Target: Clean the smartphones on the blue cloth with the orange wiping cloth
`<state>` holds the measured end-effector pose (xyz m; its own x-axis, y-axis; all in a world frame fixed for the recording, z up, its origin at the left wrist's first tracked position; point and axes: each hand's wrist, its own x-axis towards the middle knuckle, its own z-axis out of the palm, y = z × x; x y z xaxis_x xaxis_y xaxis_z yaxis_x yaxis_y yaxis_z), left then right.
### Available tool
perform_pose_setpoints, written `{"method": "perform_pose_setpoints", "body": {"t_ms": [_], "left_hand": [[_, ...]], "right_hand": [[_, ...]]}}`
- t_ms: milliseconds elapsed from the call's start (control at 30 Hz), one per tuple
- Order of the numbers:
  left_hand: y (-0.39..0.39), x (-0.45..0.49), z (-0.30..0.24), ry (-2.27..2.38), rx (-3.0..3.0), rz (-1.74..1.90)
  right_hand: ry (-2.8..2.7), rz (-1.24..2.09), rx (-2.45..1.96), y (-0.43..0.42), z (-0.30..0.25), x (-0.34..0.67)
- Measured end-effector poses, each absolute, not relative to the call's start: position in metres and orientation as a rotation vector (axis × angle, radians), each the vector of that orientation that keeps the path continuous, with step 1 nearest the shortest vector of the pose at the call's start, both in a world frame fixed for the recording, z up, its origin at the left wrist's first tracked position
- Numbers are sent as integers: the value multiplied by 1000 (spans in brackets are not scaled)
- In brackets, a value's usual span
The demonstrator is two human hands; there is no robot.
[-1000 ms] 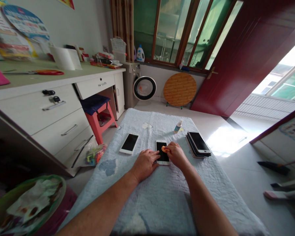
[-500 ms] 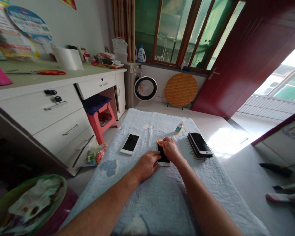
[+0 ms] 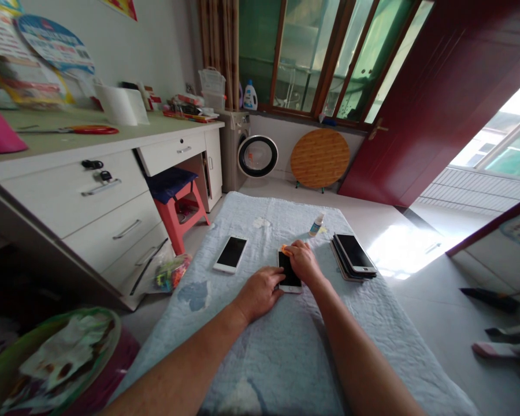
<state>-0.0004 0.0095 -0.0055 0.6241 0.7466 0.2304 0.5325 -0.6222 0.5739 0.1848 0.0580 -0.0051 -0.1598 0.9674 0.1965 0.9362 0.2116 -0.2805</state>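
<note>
A white-framed smartphone (image 3: pixel 290 279) lies face up on the blue quilted cloth (image 3: pixel 281 346), its dark screen partly covered by my hands. My left hand (image 3: pixel 262 292) grips the phone's lower left edge. Bunched under the fingers of my right hand (image 3: pixel 303 261) is an orange cloth (image 3: pixel 285 249), pressed on the upper part of the screen. To the left lies a second white phone (image 3: pixel 231 253), apart from my hands. A stack of phones (image 3: pixel 354 255) sits to the right. Behind my right hand stands a small spray bottle (image 3: pixel 316 225).
On the left is a white desk (image 3: pixel 69 196) with drawers, a red stool (image 3: pixel 179 211) under it. A waste bin (image 3: pixel 121 341) stands at lower left, near a bag of colourful bits (image 3: pixel 171 273). Beyond are a washing machine (image 3: pixel 234 144) and a round wooden tabletop (image 3: pixel 319 157).
The whole view has shifted slightly. Both hands stay at the phone, and the right hand with the orange cloth remains near the top of the screen.
</note>
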Motion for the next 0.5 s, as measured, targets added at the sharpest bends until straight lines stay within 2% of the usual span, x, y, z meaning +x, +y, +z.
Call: {"method": "perform_pose_setpoints", "body": {"t_ms": [500], "left_hand": [[9, -1, -10, 1010, 2409, 635]], "right_hand": [[-1999, 213, -1948, 33, 9, 216]]}}
